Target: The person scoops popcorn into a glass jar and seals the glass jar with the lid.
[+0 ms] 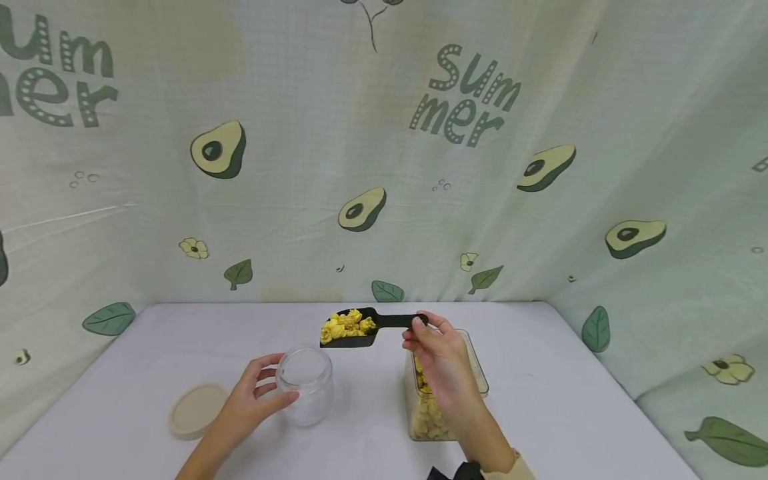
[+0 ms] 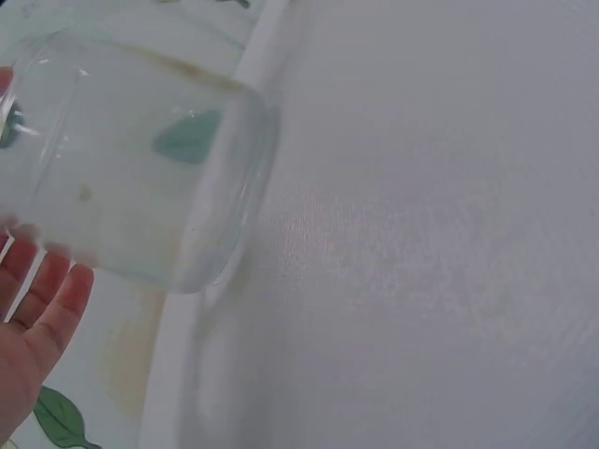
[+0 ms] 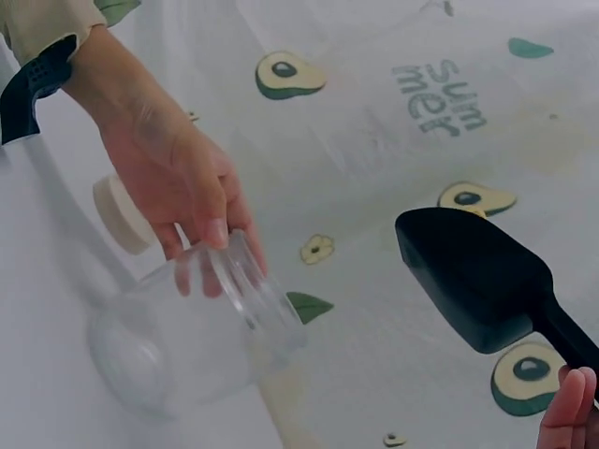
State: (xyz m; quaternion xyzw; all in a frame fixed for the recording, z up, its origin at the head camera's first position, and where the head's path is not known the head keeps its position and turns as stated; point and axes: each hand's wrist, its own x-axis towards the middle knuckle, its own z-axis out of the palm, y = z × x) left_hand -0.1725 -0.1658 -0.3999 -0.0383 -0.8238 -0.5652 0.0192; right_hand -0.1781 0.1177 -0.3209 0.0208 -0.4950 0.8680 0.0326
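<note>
A clear glass jar (image 1: 309, 393) without a lid stands left of centre on the white table. My left hand (image 1: 255, 397) grips it near its neck, thumb in front and fingers behind. In the right wrist view the same jar (image 3: 187, 327) shows nothing inside. My right hand (image 1: 441, 353) pinches the handle end of a black scoop (image 1: 351, 342), held level above the table to the right of the jar's mouth. Yellow popcorn (image 1: 348, 325) fills the scoop's bowl. Below the right forearm, partly hidden by it, stands a clear square container (image 1: 420, 413) with more popcorn.
A round cream lid (image 1: 195, 410) lies on the table (image 1: 522, 427) to the left, close by the left forearm. Behind the table and along its sides hangs a pale cloth (image 1: 288, 167) printed with avocados and leaves.
</note>
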